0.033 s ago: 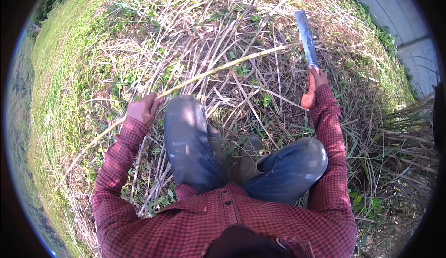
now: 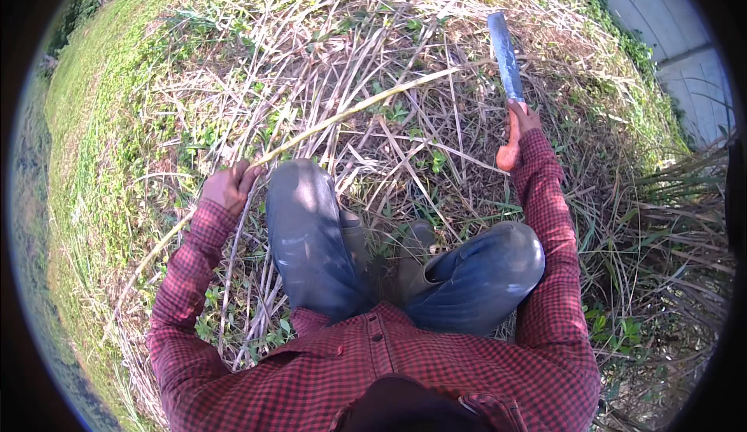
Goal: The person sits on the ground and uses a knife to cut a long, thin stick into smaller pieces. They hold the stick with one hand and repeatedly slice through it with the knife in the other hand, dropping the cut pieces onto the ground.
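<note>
Grassy ground, strewn with dry stems, surrounds a crouching person in a red-and-black checked shirt and blue jeans, knees bent. A long yellowish stalk slants from the lower left, past the left knee, to the upper right; whether its far end touches the blade cannot be told. The machete, blade directed away from the body, stands right of the stalk. Left hand: closed around the stalk. Right hand: clasped about the machete's orange handle.
</note>
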{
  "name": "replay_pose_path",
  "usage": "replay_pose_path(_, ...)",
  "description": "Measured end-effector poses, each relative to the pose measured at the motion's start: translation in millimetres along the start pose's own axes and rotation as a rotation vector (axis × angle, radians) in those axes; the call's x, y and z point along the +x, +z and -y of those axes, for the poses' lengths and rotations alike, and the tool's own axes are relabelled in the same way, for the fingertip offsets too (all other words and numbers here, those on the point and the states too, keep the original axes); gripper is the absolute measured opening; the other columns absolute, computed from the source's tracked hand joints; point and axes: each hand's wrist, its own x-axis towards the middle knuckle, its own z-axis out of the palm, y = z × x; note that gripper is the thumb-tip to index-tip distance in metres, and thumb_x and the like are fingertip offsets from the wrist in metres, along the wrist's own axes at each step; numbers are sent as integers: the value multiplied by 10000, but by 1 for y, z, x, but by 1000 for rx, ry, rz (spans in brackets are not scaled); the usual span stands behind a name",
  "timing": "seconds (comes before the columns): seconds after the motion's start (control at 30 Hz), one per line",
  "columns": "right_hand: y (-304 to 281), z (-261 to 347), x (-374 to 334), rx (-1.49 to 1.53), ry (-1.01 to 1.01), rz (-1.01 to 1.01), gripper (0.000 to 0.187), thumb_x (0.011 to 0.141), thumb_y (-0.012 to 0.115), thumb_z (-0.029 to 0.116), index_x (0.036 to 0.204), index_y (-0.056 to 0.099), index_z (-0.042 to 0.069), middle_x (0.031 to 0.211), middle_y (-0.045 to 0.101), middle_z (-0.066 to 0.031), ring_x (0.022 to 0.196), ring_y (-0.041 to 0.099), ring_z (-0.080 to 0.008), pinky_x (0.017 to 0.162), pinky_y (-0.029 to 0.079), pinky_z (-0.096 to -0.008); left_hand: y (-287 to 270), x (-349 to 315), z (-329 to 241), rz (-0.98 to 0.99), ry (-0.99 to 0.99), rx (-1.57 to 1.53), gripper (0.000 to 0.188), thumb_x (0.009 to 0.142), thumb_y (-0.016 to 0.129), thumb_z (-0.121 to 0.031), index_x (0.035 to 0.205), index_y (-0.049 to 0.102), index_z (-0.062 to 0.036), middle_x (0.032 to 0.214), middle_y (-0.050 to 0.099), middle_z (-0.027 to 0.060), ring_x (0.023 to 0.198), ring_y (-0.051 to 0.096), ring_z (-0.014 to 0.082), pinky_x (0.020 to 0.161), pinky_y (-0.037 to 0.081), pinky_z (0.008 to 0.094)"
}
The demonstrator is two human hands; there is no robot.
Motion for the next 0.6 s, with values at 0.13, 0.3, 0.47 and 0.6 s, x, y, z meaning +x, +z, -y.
replay_pose_path(0.13, 6, -15, -3, 67, 178, -13, 424, 674, 689, 384, 872, 538, 41, 628, 543, -65, 479, 529, -174, 453, 447, -322, 3, -8, 23, 183, 15, -313, 468, 879, 444, -373, 563, 437, -27, 499, 375, 20, 470, 341, 134, 457, 320, 292)
replay_pose_path(0.3, 43, -63, -57, 98, 295, 158, 355, 693, 691, 333, 857, 543, 55, 566, 518, -39, 428, 491, -149, 409, 416, -284, -3, -7, 31, 413, -21, -460, 487, 879, 460, -339, 514, 393, -24, 488, 356, 11, 450, 311, 113, 433, 284, 285)
replay_pose_path(0.47, 0, -71, -47, 184, 342, 314, 341, 742, 623, 384, 796, 510, 67, 563, 493, -29, 427, 479, -138, 395, 409, -256, -16, -17, 11, 260, 73, -232, 468, 866, 493, -334, 532, 442, -10, 468, 393, 53, 425, 354, 156, 427, 314, 313)
replay_pose_path(0.6, 8, -60, -42, 547, 413, 60, 266, 766, 590, 377, 805, 492, 132, 582, 440, 13, 488, 438, -119, 457, 371, -257, -6, -21, -3, 247, 35, -157, 472, 868, 476, -363, 593, 484, 22, 471, 421, 105, 422, 392, 198, 429, 330, 351)
